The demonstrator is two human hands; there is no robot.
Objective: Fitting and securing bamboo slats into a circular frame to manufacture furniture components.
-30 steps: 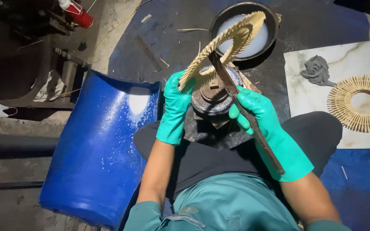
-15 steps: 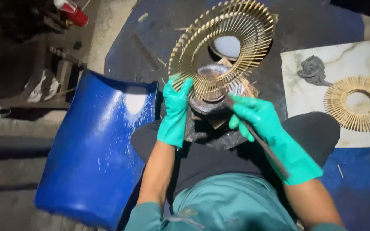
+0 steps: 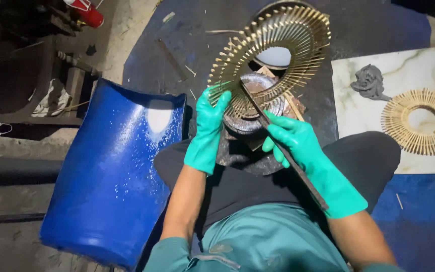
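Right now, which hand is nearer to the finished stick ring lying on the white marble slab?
Right. The right hand, holding a dark flat rod, sits closer to the ring on the slab. The left hand is farther away, gripping the raised stick ring.

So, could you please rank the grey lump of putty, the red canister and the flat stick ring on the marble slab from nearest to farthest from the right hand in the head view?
From the right hand:
1. Grey lump of putty, up and to its right on the marble slab.
2. Flat stick ring, farther right on the same slab.
3. Red canister, far off at the top left corner.
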